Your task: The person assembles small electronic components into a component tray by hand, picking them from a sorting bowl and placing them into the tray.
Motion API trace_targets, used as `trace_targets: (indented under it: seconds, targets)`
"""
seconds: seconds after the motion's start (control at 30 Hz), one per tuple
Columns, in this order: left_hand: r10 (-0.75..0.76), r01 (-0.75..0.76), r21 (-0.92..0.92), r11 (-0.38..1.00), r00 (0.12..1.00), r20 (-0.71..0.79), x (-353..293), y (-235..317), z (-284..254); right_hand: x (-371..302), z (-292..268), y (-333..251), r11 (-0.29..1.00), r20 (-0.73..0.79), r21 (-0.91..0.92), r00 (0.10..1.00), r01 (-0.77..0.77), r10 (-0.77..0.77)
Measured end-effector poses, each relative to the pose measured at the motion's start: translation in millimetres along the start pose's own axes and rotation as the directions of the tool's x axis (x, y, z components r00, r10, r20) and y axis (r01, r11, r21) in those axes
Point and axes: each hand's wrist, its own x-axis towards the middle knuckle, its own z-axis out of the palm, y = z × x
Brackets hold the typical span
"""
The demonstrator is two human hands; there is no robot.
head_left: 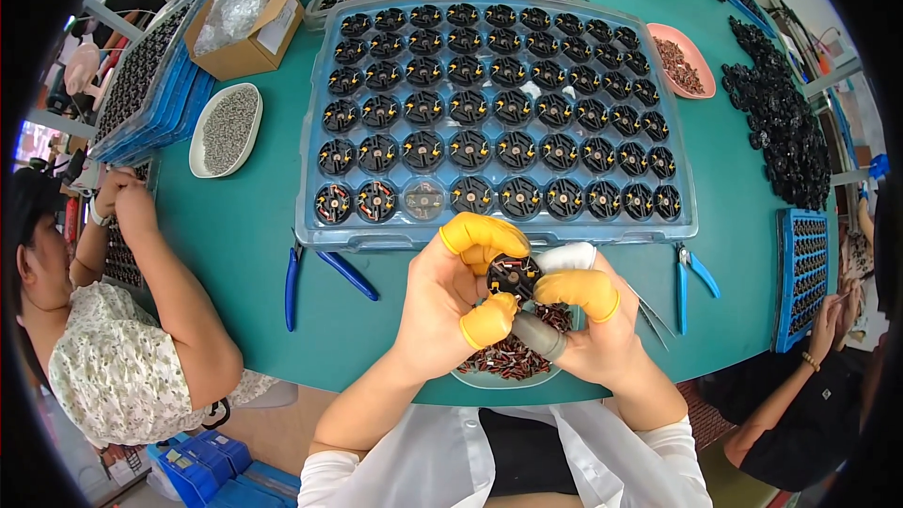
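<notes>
One held disc (508, 277), two pliers (682, 296), three bowls (698, 58) show

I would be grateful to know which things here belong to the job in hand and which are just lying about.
Seemingly part of the job:
black round part held in the left fingers
small dark-red components below the hands
tray of similar round parts

Apparently just lying about now:
dark-blue-handled pliers
light-blue-handled pliers
open cardboard box
</notes>
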Motion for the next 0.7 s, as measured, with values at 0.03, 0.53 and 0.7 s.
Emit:
trace_targets:
  seconds: [0.03, 0.53, 0.7]
  targets:
    - [-0.001, 0.001, -0.013, 1.000, 1.000, -0.010, 0.3, -0.2, 0.5, 0.5, 0.4, 0.2, 1.000, -0.001, 0.000, 1.000, -0.004, 0.004]
    - [-0.070, 0.061, -0.115, 0.991, 0.995, -0.070, 0.2, -0.3, 5.0, 1.0, -5.0, 2.0, 0.946, -0.048, -0.202, 0.962, 0.255, -0.269]
    - [-0.081, 0.067, -0.150, 0.986, 0.993, -0.090, 0.2, -0.4, 6.9, 1.4, -4.4, -2.5, 0.993, -0.116, -0.089, 0.989, 0.082, -0.092]
